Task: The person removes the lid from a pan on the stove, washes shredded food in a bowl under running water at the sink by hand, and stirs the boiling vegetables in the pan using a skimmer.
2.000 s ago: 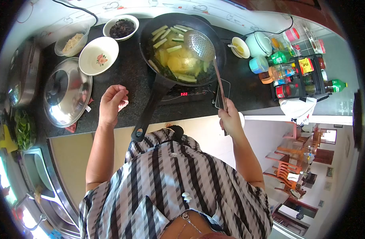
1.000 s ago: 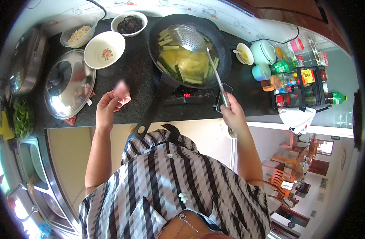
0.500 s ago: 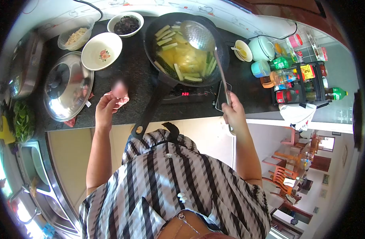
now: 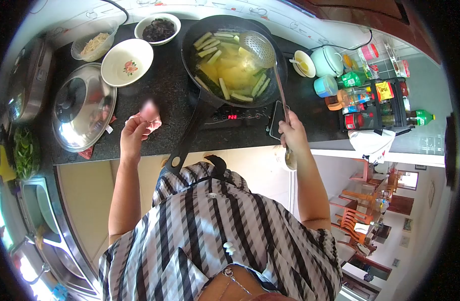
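My right hand (image 4: 293, 131) is closed around the handle of a metal skimmer (image 4: 257, 48). Its perforated bowl is at the right rear of the black wok (image 4: 189, 75), over the liquid. Pale green vegetable strips (image 4: 206, 44) and yellowish broth (image 4: 235, 70) fill the wok. Off to the left, above the dark counter, my left hand (image 4: 135, 131) has its thumb pressed against curled fingers. A blurred patch covers its fingertips, so what they hold, if anything, cannot be made out. The wok's long handle (image 4: 187, 138) points toward me between the hands.
An induction cooker panel (image 4: 232, 116) is lit in front of the wok. A phone (image 4: 276, 120) lies beside my right hand. Left are a patterned bowl (image 4: 127, 62), a bowl of dark food (image 4: 160, 31) and a steel lid (image 4: 84, 108). Right stand a small bowl (image 4: 304, 64) and a bottle rack (image 4: 385, 108).
The skimmer's bowl has shifted slightly right and toward me within the wok. My left hand has stayed nearly still.
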The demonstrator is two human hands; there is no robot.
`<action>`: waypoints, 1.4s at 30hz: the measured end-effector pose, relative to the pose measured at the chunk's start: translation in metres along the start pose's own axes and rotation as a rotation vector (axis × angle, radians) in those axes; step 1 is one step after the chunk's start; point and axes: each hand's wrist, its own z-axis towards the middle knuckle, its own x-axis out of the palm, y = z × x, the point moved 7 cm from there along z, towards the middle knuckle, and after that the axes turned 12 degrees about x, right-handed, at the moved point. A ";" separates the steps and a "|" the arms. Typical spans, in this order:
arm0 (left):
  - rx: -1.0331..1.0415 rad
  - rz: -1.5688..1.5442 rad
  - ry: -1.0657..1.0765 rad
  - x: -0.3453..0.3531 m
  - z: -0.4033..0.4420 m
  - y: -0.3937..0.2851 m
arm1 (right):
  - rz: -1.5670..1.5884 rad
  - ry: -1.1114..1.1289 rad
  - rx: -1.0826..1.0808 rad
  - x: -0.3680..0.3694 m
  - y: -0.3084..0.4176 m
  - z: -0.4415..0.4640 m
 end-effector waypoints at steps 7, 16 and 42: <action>-0.033 -0.007 -0.050 -0.015 -0.008 0.011 | -0.103 -0.024 -0.071 -0.019 0.000 0.008; -0.008 -0.015 -0.008 -0.023 -0.007 0.020 | -0.624 -0.355 -0.245 -0.022 0.003 0.001; -0.036 0.016 -0.046 -0.015 -0.008 0.016 | 0.458 0.718 0.392 0.030 0.016 -0.016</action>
